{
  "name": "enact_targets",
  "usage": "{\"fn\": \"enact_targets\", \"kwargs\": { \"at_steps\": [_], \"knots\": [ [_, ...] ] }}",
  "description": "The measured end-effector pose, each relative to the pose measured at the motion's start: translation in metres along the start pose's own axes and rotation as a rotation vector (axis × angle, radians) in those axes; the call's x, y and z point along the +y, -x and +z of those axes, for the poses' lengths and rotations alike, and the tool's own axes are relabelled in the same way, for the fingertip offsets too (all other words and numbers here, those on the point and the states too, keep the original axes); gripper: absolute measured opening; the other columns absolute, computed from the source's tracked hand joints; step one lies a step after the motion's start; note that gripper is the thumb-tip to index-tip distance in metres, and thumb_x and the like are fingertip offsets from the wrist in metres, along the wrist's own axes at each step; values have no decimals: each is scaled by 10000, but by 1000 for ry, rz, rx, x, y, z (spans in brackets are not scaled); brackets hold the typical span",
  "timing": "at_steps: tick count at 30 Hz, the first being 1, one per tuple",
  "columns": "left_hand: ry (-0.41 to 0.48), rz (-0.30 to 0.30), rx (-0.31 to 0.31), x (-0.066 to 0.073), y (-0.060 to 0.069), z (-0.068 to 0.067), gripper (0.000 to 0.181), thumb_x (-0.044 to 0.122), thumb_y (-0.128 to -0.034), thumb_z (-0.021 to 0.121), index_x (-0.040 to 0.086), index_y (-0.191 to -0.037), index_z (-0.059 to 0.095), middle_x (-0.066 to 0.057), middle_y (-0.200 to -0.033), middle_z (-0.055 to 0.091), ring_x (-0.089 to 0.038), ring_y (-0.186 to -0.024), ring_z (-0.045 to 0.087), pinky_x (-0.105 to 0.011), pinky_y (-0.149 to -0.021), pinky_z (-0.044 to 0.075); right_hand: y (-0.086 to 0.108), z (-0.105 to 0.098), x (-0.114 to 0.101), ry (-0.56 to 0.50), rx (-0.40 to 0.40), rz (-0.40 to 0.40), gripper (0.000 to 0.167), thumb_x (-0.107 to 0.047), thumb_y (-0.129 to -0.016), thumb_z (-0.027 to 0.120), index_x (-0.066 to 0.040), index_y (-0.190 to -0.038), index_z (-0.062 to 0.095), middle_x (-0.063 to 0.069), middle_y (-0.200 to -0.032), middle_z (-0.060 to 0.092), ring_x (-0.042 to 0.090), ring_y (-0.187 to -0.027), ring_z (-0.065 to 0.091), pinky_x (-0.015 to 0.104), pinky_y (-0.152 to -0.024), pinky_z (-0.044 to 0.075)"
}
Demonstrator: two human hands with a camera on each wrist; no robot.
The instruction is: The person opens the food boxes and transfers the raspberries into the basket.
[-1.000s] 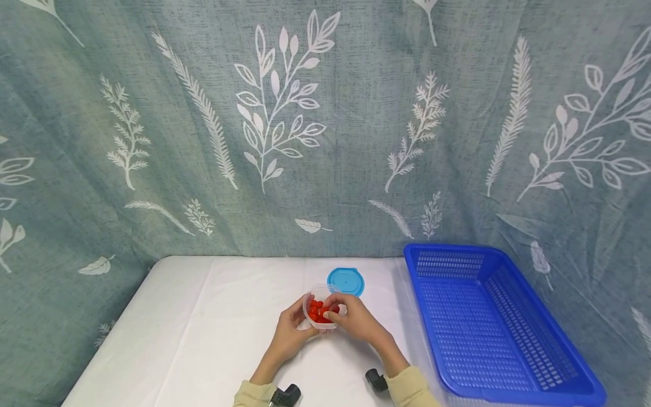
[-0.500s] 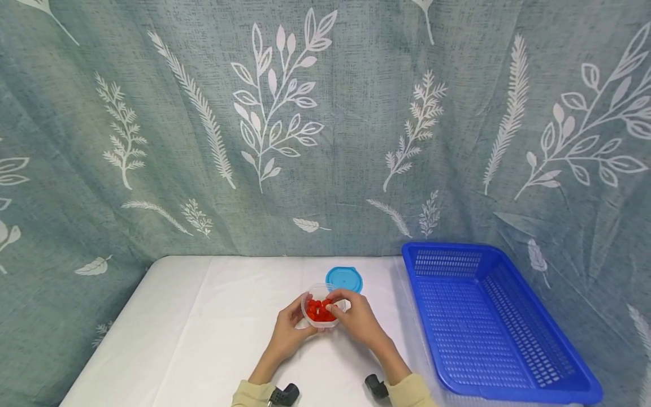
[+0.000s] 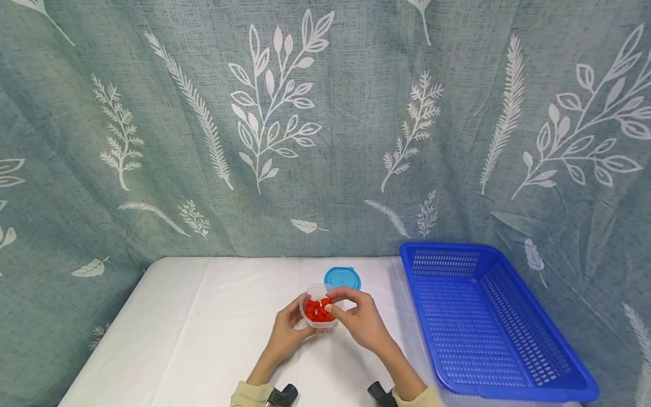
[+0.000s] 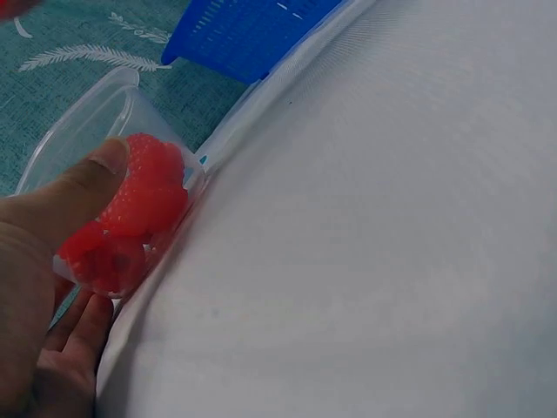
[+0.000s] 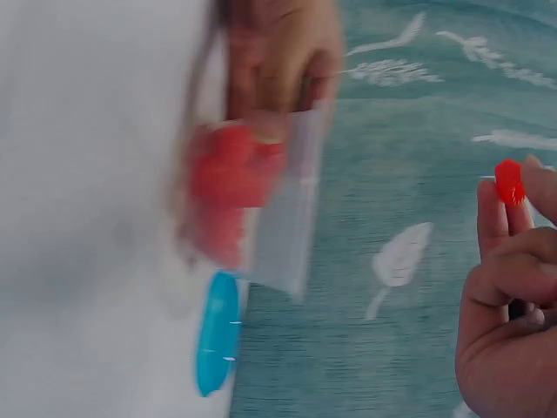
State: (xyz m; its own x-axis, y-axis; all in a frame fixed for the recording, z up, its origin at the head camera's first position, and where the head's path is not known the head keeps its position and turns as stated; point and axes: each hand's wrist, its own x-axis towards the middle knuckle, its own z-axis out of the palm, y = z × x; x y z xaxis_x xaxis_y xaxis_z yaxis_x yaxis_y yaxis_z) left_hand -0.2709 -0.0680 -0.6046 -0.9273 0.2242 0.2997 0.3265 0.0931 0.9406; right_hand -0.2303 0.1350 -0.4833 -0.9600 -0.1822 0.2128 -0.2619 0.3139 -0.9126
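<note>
A clear plastic tub [image 3: 319, 324] with several red pieces [image 3: 317, 312] in it stands on the white table. My left hand [image 3: 287, 336] grips the tub's left side; in the left wrist view the thumb of that hand [image 4: 43, 235] lies along the wall of the tub [image 4: 83, 131]. Above the tub's right side is my right hand [image 3: 362, 321]. The right wrist view shows one red piece [image 5: 509, 182] pinched between the thumb and fingertips of this hand [image 5: 513, 305], apart from the tub. Behind the tub lies a round blue lid [image 3: 343, 277].
A large blue basket [image 3: 478, 322] sits at the right of the white table [image 3: 213, 339]. A green cloth with white leaf prints [image 3: 346, 141] hangs behind the table. Both wrists carry small black devices.
My right hand has lifted slightly and shifted from over the pieces towards the tub's right edge. The left hand still grips the tub, and the head view has turned slightly.
</note>
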Motion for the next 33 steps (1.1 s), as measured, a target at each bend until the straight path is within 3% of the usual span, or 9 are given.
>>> {"fn": "enact_targets", "kwargs": {
  "at_steps": [5, 9, 13, 15, 18, 22, 26, 30, 33],
  "knots": [
    [4, -12, 5, 1, 0, 0, 814, 102, -813, 856, 35, -1517, 455, -129, -1514, 527, -315, -1404, 500, -366, -1154, 415, 10, -21, -23, -67, -75, -3, 279, -164, -924, 754, -68, -1185, 726, 155, -1138, 699, 64, -459, 463, 180, -424, 375],
    [-11, -24, 9, 1, 0, 0, 823, 67, -807, 849, 11, -1519, 441, -151, -1520, 516, -324, -1411, 490, -396, -1154, 411, 13, -42, -36, -110, -105, -31, 242, -129, -940, 729, -55, -1170, 707, 169, -1133, 697, 42, -413, 302, 188, -398, 244],
    [-29, -41, 20, 1, -1, 0, 821, 39, -799, 847, 22, -1517, 449, -163, -1529, 503, -351, -1419, 475, -429, -1145, 409, 11, -65, -43, -94, -95, -65, 235, -108, -954, 706, -36, -1177, 685, 214, -1157, 680, 48, -418, 309, 205, -406, 246],
    [-28, -48, 23, 0, 0, 0, 823, 36, -799, 846, 28, -1520, 449, -163, -1535, 495, -364, -1424, 466, -434, -1141, 409, 9, -79, -44, -69, -72, -82, 246, -100, -954, 704, -25, -1187, 681, 211, -1173, 675, 58, -423, 424, 202, -436, 346],
    [-18, -50, 3, -1, 0, -1, 823, 72, -814, 843, 41, -1530, 438, -152, -1550, 480, -360, -1432, 455, -399, -1138, 413, 6, -100, -42, -38, -47, -111, 259, -82, -956, 697, -6, -1202, 672, 114, -1161, 688, 56, -422, 444, 205, -434, 373],
    [-13, -51, -9, -4, 0, -1, 826, 77, -819, 841, 36, -1534, 429, -150, -1556, 473, -344, -1437, 453, -372, -1140, 409, -2, -131, -35, -15, -45, -114, 281, -102, -969, 688, -2, -1229, 653, -56, -1148, 685, 72, -412, 328, 280, -371, 266],
    [0, -27, 1, -4, -1, -2, 830, 65, -806, 849, 13, -1524, 434, -168, -1536, 493, -351, -1427, 464, -379, -1144, 409, -14, -163, -20, -4, -29, -81, 326, -154, -969, 701, -13, -1258, 643, -71, -1094, 689, 99, -430, 308, 340, -388, 285],
    [6, -7, 3, -4, 0, -1, 828, 60, -803, 850, -3, -1517, 437, -186, -1527, 498, -374, -1416, 470, -385, -1140, 419, -26, -191, 8, -10, -1, -18, 359, -183, -962, 715, -21, -1276, 649, -80, -1071, 713, 96, -455, 311, 336, -421, 317],
    [0, -11, -8, -4, 0, -1, 824, 61, -813, 840, -8, -1522, 426, -192, -1532, 490, -376, -1419, 465, -370, -1141, 420, -33, -204, 35, -23, 23, 37, 380, -193, -959, 721, -5, -1281, 648, -117, -930, 704, 73, -466, 297, 324, -431, 304]
  ]
}}
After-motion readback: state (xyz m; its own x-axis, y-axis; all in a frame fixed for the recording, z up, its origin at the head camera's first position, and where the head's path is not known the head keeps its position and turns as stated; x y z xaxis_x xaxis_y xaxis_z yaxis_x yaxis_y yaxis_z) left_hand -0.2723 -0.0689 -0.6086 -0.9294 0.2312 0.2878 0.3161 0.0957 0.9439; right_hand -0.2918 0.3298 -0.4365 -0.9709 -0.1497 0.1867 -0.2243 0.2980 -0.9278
